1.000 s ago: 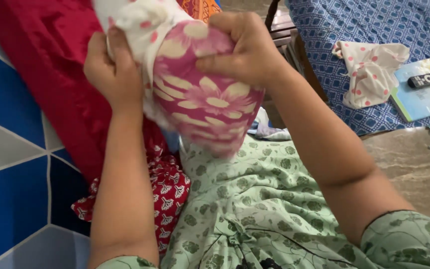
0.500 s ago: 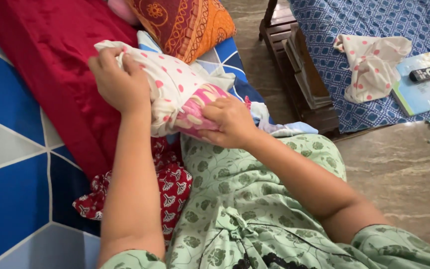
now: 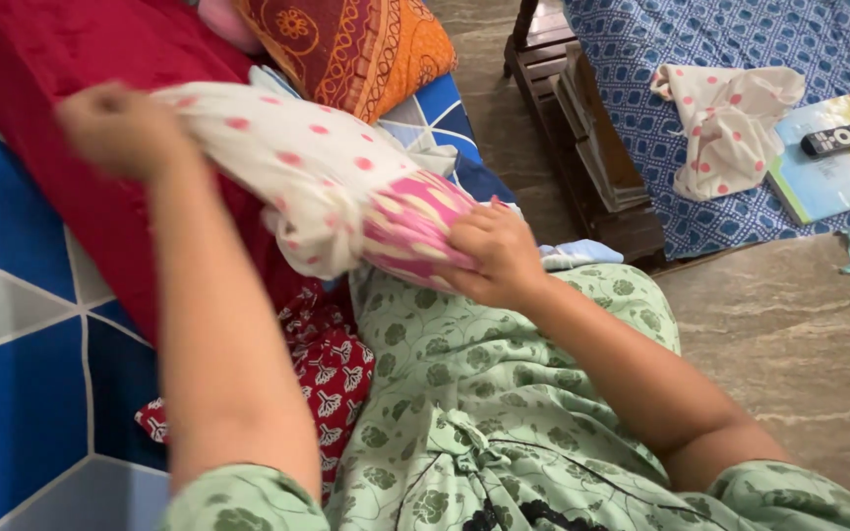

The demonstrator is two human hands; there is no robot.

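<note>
I'm seeing my left hand (image 3: 110, 128) clenching the open end of a white pink-dotted pillowcase (image 3: 277, 167), up at about 10 o'clock in the view. It's blurred w/ motion, so I can't make out individual fingers, but cloth is bunching out of the fist. My right hand (image 3: 499, 258) is sitting near centre, fingers curling over the pink-and-cream leaf-print pillow (image 3: 415, 231) where it's poking out of the case, pressing it against my lap.

The pillow is lying slantwise between the two hands, most of it already inside the case, only the lower end toward 5 o'clock showing bare. It's resting partly on my green printed dress (image 3: 484, 413) and partly against the red cloth (image 3: 61, 88) draped over the blue-and-grey bed (image 3: 12, 393).

Judging from that, I'm mid-way thru covering the pillow: case is on the far end, not yet over the near end. Next move, imo, needs the right hand pushing the filling deeper while the left is pulling the case mouth the opposite way, then regripping lower to draw cloth over the exposed corner. Grip has to stay firm or the case is slipping back.

Further out: an orange patterned cushion (image 3: 356, 49) at 12 o'clock, a red leaf-print cloth (image 3: 332, 369) under my left forearm, and at 2 o'clock a second dotted case (image 3: 730, 123), a remote (image 3: 848, 136) and a booklet (image 3: 833, 177) on a blue mattress (image 3: 641, 59).
</note>
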